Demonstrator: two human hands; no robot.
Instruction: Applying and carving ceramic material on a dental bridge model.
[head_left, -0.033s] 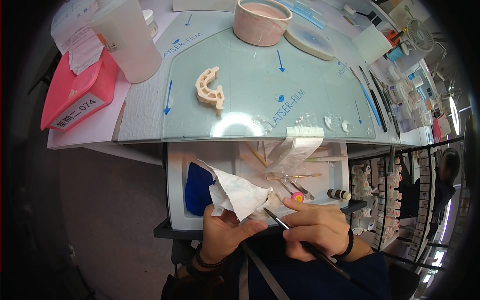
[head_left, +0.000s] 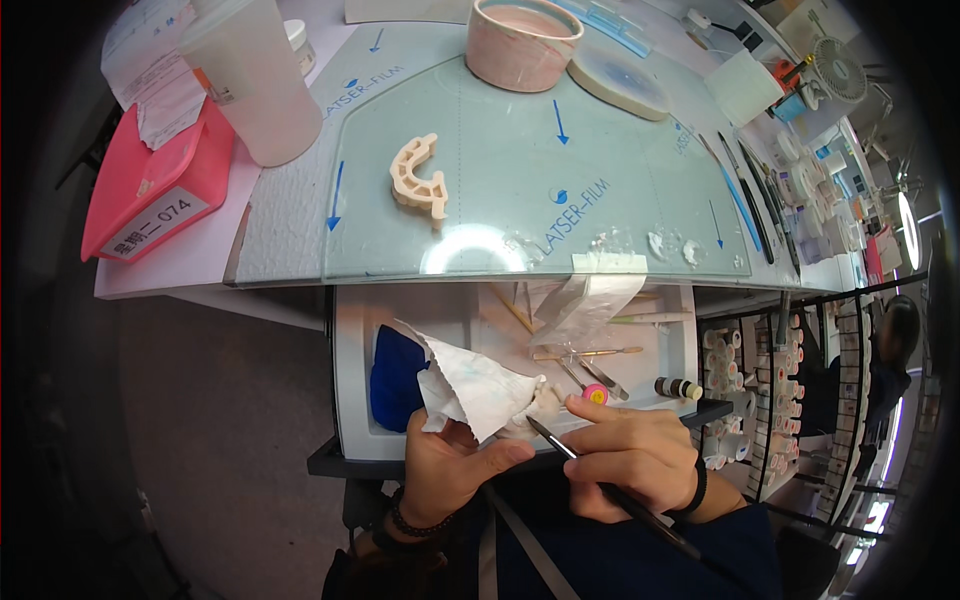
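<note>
My left hand point(head_left: 450, 465) is closed round a crumpled white paper towel point(head_left: 475, 385), which stands up in a cone above the fingers. A small cream-coloured piece point(head_left: 545, 402), perhaps part of a dental model, shows at the towel's right end; its exact shape is hard to make out. In my right hand point(head_left: 640, 460) is a slim dark-handled brush point(head_left: 620, 495), held like a pen. Its tip points up and left, at or very near the lower side of the cream piece. Both hands are over the front edge of an open drawer point(head_left: 440, 310).
The drawer holds a blue cloth-like item point(head_left: 397, 380), thin tools, a plastic bag point(head_left: 595, 305) and a small bottle point(head_left: 678, 388). On the glass-topped bench are a beige dental arch point(head_left: 405, 175), a pink bowl point(head_left: 520, 50), a pink tray point(head_left: 170, 190) and brushes point(head_left: 765, 205).
</note>
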